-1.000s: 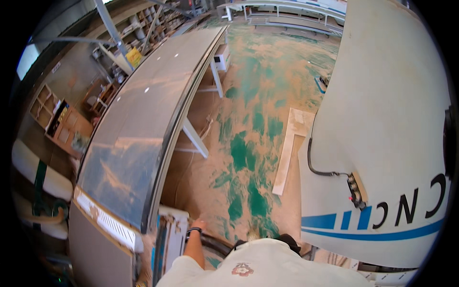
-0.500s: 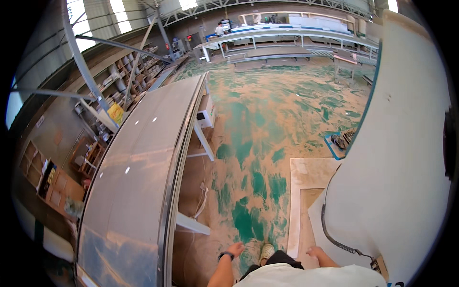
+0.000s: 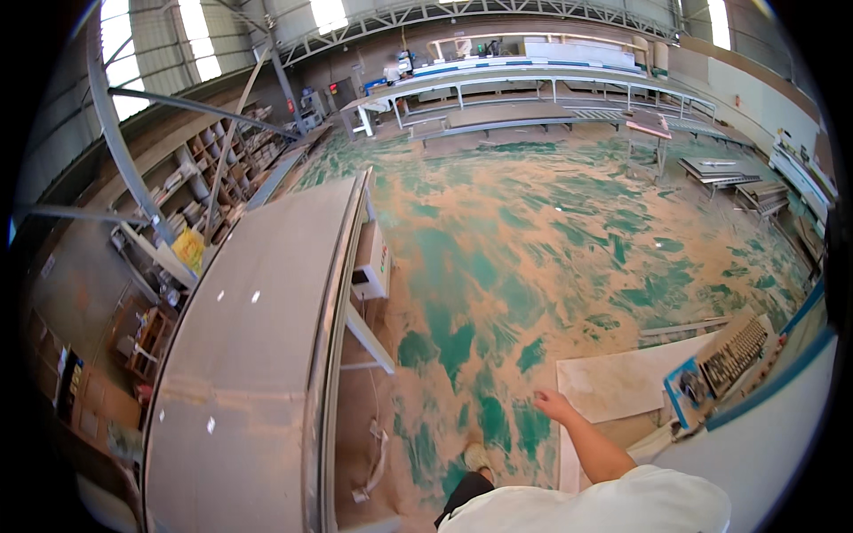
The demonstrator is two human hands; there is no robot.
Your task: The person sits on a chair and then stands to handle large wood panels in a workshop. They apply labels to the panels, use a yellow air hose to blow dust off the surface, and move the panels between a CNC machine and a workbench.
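My right hand swings out in front of my body above the floor, holding nothing, its fingers loosely apart. Below it and to its right lie pale flat boards. My left hand is out of the picture. At the lower edge my shoe shows on the dusty green floor.
A long grey-topped table runs along my left, a white box under its far right edge. At right, a blue tray with dark parts sits by a white machine. Long benches and a person are far ahead.
I have moved forward past much of the tall white machine panel, uncovering the floor and racks on the right. My right hand swung forward; my left hand dropped out of view.
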